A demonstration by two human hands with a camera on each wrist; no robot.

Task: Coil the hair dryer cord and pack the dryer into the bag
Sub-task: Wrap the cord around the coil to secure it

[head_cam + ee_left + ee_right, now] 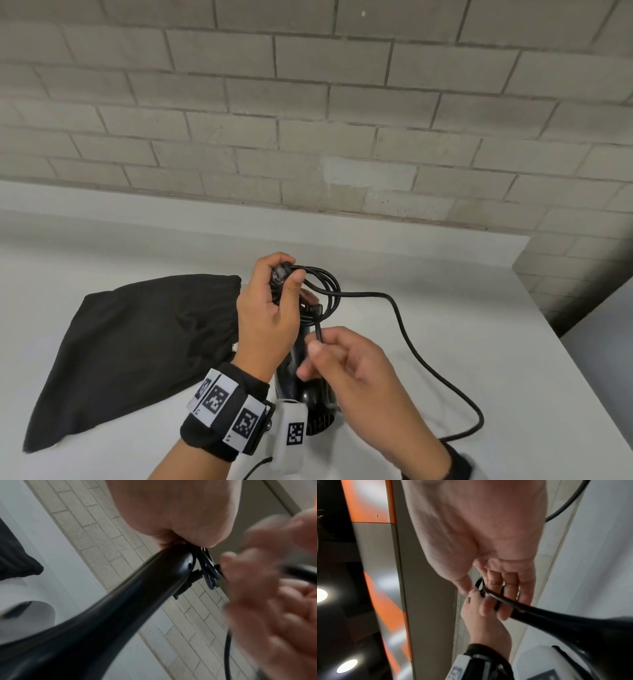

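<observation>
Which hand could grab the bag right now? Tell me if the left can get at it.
Probably not yet. The bag lies open to reach beside the left hand, but that hand grips the dryer handle and cord coils; the right hand pinches the cord.

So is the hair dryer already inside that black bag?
No, the hair dryer stands outside on the white table, its handle in the left hand, while the black bag lies flat beside it.

Left hand (265,317) grips coiled cord (404,329) loops at dryer (301,387) handle end. Right hand (359,373) pinches cord near handle. Slack trails toward 4 o'clock on table (479,308). Black bag (137,346) at 9 o'clock.
</observation>
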